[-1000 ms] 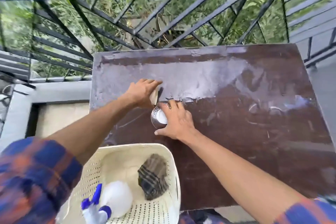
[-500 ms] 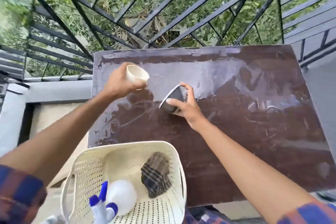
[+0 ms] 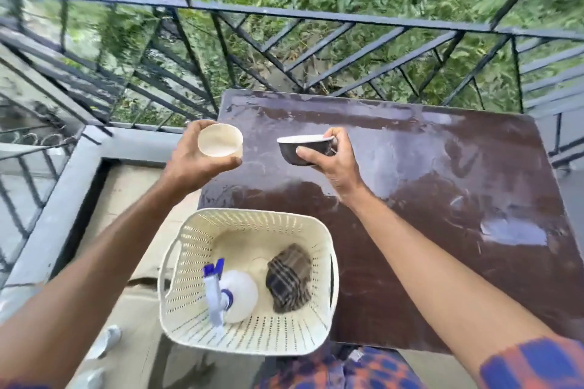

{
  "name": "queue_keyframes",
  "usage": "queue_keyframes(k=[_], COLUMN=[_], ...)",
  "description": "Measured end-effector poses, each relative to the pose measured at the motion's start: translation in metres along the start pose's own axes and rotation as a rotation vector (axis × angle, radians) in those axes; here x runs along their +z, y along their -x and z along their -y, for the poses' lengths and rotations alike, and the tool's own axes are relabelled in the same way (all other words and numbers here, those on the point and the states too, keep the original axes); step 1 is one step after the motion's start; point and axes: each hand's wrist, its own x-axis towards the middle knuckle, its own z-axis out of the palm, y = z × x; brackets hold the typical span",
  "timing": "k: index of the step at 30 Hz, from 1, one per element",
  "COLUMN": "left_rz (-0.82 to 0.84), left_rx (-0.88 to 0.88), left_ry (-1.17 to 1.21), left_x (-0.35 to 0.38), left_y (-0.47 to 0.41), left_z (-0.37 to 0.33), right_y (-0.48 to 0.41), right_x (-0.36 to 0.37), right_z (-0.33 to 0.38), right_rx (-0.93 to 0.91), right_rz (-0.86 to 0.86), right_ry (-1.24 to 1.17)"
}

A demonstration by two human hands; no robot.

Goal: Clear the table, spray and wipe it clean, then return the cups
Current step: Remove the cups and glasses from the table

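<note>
My left hand grips a cream cup, held in the air just past the left edge of the brown table. A dark cup with a white inside is held by my right hand above the table's left part, with the thumb under it and fingers over its rim. The tabletop is wet and streaked, with nothing standing on it. At the near left a cream perforated basket holds a white spray bottle with a blue trigger and a checked cloth.
A black metal railing runs behind the table and along the left, with greenery beyond. A grey ledge and a tiled floor lie to the left of the table. My patterned clothing shows below the basket.
Both hands took the cups off the tabletop and lifted them. The left hand moved out past the left edge, and the dark cup came up and levelled.
</note>
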Motion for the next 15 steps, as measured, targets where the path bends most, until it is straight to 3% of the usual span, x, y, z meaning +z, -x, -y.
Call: queue_keyframes(k=[7, 11, 15], left_rz=[-0.448, -0.733, -0.916], left_rx=[-0.166, -0.318, -0.454], left_ry=[0.151, 0.245, 0.314], left_x=[-0.081, -0.098, -0.098], left_y=[0.126, 0.221, 0.307], left_z=[0.035, 0.065, 0.108], right_y=[0.018, 0.043, 0.078], right_x=[0.082, 0.154, 0.236], right_z=[0.058, 0.083, 0.095], right_rx=[-0.217, -0.404, -0.610], right_rz=[0.347, 0.569, 0.727], right_ry=[0.287, 0.486, 0.607])
